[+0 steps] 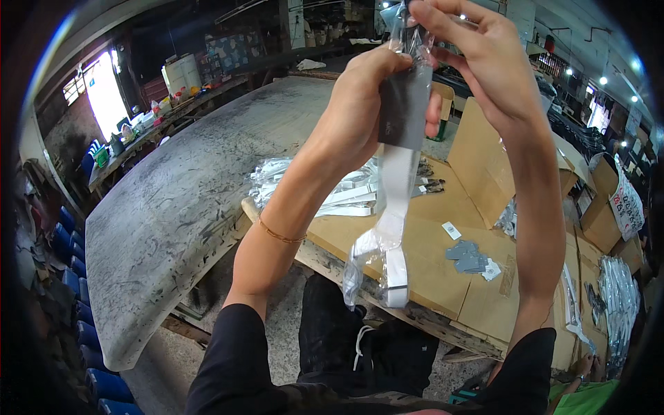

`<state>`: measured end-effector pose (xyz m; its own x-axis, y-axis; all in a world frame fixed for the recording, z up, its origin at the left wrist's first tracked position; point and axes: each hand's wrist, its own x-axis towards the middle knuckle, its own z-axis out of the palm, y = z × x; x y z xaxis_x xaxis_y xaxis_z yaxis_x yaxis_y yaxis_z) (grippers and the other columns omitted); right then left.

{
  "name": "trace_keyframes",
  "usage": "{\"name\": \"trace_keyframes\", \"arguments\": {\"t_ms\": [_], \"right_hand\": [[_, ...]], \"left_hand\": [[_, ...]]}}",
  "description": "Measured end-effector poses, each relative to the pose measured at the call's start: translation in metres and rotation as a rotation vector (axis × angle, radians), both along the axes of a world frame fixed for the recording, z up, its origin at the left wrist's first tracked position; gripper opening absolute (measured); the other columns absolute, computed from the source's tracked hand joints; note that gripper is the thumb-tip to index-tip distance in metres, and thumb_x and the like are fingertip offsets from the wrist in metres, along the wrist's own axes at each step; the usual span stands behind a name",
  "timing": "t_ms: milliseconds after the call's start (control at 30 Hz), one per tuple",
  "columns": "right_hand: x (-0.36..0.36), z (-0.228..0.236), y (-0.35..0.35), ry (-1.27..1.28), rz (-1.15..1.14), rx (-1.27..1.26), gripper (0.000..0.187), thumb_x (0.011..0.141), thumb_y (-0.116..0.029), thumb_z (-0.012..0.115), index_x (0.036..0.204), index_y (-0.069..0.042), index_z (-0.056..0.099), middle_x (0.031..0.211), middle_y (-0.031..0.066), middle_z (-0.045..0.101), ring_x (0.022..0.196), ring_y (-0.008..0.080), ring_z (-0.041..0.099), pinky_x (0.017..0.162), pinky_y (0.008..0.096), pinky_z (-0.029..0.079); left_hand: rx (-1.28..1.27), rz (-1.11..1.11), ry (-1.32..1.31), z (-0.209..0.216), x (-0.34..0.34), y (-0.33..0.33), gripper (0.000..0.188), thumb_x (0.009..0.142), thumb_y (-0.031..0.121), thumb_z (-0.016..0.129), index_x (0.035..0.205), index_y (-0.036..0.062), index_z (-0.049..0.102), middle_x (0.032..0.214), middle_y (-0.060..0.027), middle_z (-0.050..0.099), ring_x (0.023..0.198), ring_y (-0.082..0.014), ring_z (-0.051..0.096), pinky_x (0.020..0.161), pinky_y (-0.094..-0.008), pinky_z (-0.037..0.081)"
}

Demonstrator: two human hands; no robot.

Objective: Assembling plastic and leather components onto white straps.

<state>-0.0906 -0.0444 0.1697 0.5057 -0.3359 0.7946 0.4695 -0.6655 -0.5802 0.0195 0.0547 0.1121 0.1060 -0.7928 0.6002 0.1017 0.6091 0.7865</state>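
Note:
Raised high in front of me is a bagged white strap [398, 183] with a dark grey upper part, in a clear plastic sleeve. It hangs down and splits into two tails at the bottom. My left hand [363, 93] is closed around the dark part, thumb on the front. With bent fingers, my right hand [487, 59] pinches the top end of the sleeve. Below, a pile of similar white straps [346, 200] lies on the cardboard. Several grey cards [468, 257] and a small white tag [451, 230] lie to its right.
Flattened cardboard [422, 277] covers the near table. A large scuffed grey table [187, 187] curves away to the left. An open carton [484, 152] stands at the right. Stacked bagged straps [618, 304] lie far right, near another person's hand [586, 366] and green clothing. Blue containers [86, 332] line the left.

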Motion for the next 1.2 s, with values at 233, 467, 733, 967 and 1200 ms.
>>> {"name": "trace_keyframes", "arguments": {"t_ms": [233,467,733,967,1200], "right_hand": [[-0.006,-0.027,-0.034,-0.130,-0.061,-0.063,0.025,0.087,-0.013,0.068,0.109,0.001,0.066,0.094,0.0063,0.068,0.081,0.0096,0.062,0.076,0.0230,0.051],[-0.001,-0.011,0.011,0.030,-0.119,0.023,0.010,0.085,-0.004,0.067,0.093,0.003,0.069,0.078,0.0069,0.068,0.067,0.0095,0.061,0.062,0.0214,0.050],[0.002,-0.004,-0.002,-0.049,-0.091,-0.060,0.014,0.089,-0.004,0.061,0.099,0.004,0.067,0.082,0.0068,0.068,0.072,0.0108,0.063,0.067,0.0231,0.052],[0.027,-0.001,0.004,-0.036,0.188,0.007,0.019,0.091,-0.013,0.063,0.100,0.004,0.066,0.080,0.0064,0.066,0.070,0.0107,0.061,0.066,0.0226,0.050],[0.053,-0.138,0.016,1.018,0.461,-0.530,0.062,0.079,-0.038,0.076,0.122,0.001,0.055,0.108,0.0117,0.065,0.100,0.0201,0.062,0.091,0.0360,0.048]], "left_hand": [[-0.159,0.369,-0.149,-0.004,0.012,-0.003,0.045,0.098,0.045,0.039,0.109,0.0037,0.053,0.090,-0.0068,0.063,0.083,-0.0167,0.061,0.077,-0.0358,0.048],[-0.056,0.209,-0.257,-0.021,0.023,-0.003,0.053,0.096,0.049,0.041,0.121,0.0033,0.050,0.107,-0.0132,0.064,0.098,-0.0246,0.061,0.083,-0.0388,0.049],[0.102,-0.192,0.034,-0.028,0.003,-0.010,0.054,0.096,0.047,0.034,0.116,-0.0004,0.051,0.090,-0.0176,0.064,0.077,-0.0304,0.066,0.077,-0.0401,0.050],[-0.054,0.019,0.133,0.013,0.034,0.028,0.033,0.088,0.032,0.040,0.084,0.0020,0.053,0.062,-0.0080,0.052,0.050,-0.0190,0.048,0.059,-0.0354,0.045],[-0.222,0.406,0.102,0.078,0.073,0.109,0.028,0.084,0.033,0.042,0.076,0.0085,0.054,0.056,-0.0055,0.051,0.046,-0.0198,0.047,0.055,-0.0369,0.042]]}}
